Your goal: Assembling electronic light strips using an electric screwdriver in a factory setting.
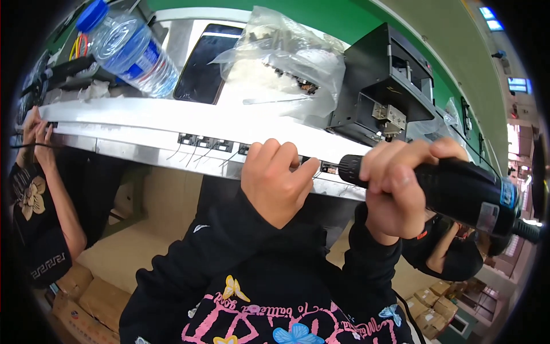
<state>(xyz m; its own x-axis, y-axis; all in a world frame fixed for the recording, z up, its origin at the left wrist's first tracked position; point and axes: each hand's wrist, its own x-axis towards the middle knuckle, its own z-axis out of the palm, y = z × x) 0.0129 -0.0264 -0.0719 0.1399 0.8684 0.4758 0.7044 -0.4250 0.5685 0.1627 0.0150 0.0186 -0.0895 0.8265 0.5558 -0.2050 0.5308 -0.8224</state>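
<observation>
My right hand is wrapped around a black electric screwdriver. The tool lies nearly level, its bit end pointing left toward a small part on the bench's near strip. Curled fingers of my left hand press down on a small black part beside that tip; they hide most of it. Left of this hand sits a row of small black parts with thin dark wires hanging over the edge. Whether the bit touches a screw cannot be made out.
Behind my hands are a clear plastic bag of small parts, a dark phone and a water bottle. A black boxy machine stands right. A co-worker's hands work far left; another person is at right.
</observation>
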